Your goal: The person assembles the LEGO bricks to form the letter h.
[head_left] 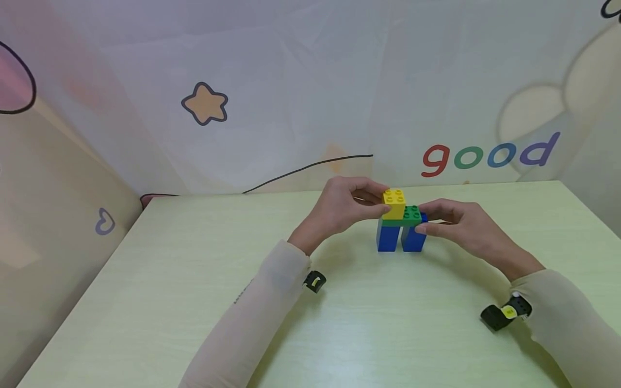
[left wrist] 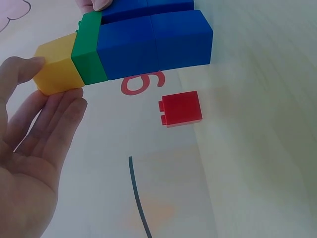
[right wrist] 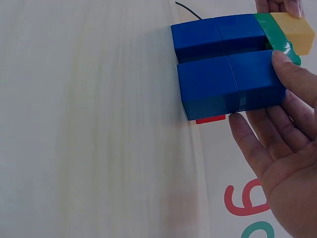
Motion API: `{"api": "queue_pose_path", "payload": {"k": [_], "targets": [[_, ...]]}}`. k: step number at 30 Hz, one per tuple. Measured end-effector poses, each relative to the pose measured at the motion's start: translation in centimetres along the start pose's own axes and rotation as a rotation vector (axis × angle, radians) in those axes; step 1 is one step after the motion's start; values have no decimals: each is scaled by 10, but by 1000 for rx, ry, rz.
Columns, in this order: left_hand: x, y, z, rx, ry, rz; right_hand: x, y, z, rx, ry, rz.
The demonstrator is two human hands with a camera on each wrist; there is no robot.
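Note:
Two blue columns of stacked toy bricks, a left one (head_left: pixel 388 238) and a right one (head_left: pixel 412 241), stand side by side with a narrow gap between them. A green brick (head_left: pixel 412 216) bridges their tops. On the green brick's left half sits a yellow brick (head_left: pixel 394 207), studs up, which my left hand (head_left: pixel 342 205) pinches between thumb and fingers. My right hand (head_left: pixel 461 223) holds the upper part of the right column, thumb (right wrist: pixel 292 72) in front and fingers behind. A red brick (left wrist: pixel 182 108) rests behind the columns and is hidden in the head view.
The pale table (head_left: pixel 218 258) runs back to a printed backdrop (head_left: pixel 291 81) with a star and the word "good". Dark camera straps, a left one (head_left: pixel 315 281) and a right one (head_left: pixel 497 317), show at the sleeves.

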State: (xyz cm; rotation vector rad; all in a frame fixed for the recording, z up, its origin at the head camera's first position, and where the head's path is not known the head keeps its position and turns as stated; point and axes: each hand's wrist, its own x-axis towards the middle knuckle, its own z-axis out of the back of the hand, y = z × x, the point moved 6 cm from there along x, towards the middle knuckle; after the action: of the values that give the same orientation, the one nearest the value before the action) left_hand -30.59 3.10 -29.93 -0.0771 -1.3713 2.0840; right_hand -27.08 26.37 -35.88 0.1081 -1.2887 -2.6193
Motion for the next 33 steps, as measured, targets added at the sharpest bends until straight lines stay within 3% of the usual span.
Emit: {"api": "queue_pose_path", "payload": {"k": [9,16,20,25,33], "targets": [[2,-4,0,47,18,-25,0,1,2,-7,5,0],[5,4,-3,-51,44,-10,-1,-3,6,-39,7,-8],[5,12,-2,-79,75,13,-1,-3,5,-32,13,-11],[7,25,6,-42,119,56,2,-3,3,-37,19,-8],[11,54,13,28,92,157,3,-3,2,-35,19,-14]]}}
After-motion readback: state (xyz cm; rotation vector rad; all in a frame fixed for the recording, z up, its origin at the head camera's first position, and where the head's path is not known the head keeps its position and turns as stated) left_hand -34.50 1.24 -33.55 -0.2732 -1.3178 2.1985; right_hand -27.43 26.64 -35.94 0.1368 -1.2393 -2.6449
